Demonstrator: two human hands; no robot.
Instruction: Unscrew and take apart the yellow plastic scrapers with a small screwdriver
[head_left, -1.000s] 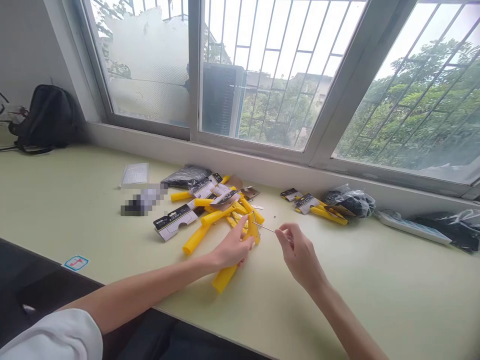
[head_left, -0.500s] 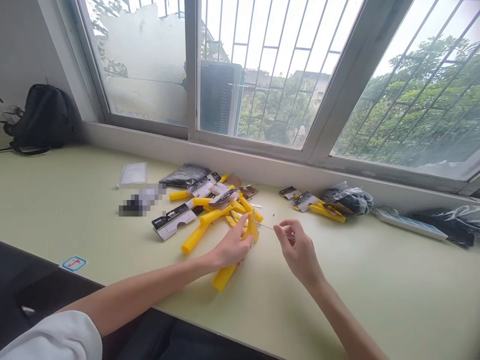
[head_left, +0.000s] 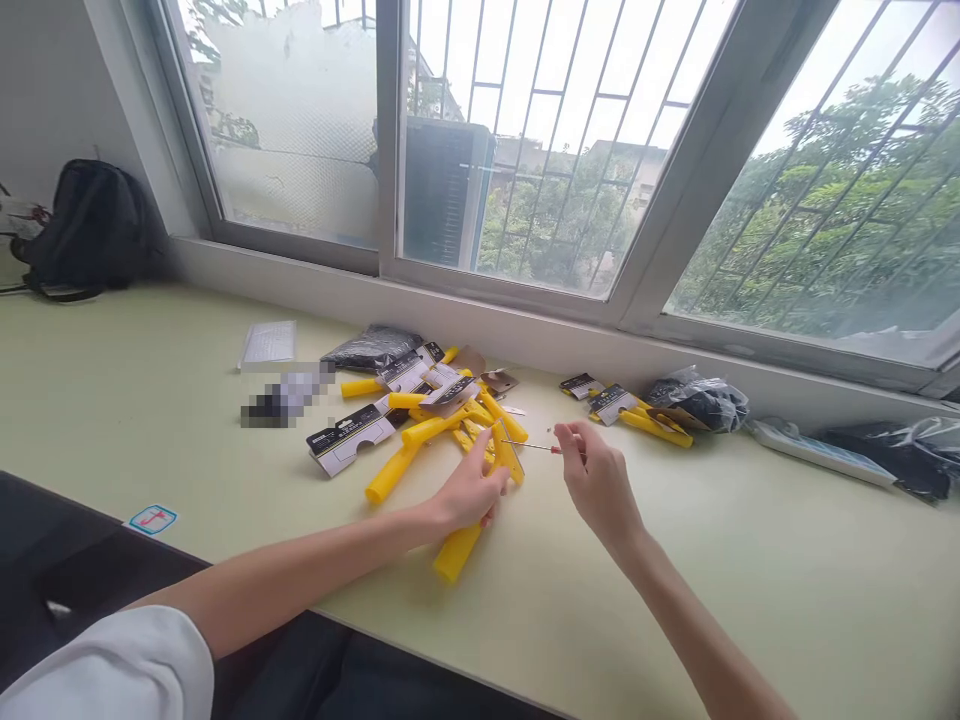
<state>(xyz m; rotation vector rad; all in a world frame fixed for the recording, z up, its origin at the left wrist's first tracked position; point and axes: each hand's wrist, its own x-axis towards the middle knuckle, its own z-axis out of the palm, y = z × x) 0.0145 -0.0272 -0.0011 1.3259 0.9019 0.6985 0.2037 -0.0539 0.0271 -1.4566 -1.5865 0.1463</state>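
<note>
My left hand is closed around a yellow scraper, with its tubular handle pointing down toward the table's front edge. Its flat, wedge-shaped head rises above my fingers. In my right hand is a thin screwdriver with a metal shaft and a bit of red at the handle. The shaft points left and its tip meets the scraper head. My fingers hide most of the screwdriver's handle. Behind my left hand lies a pile of similar yellow scrapers, some with printed cardboard sleeves.
More carded yellow scrapers lie at the right beside a bagged black bundle. A white strip-shaped box and another black bag are farther right. A black plastic bag and clear case lie near the windowsill.
My right hand has turned and its fingers have curled in more, so the red part of the screwdriver now shows. The scraper head is tilted slightly differently. The view has shifted a little.
</note>
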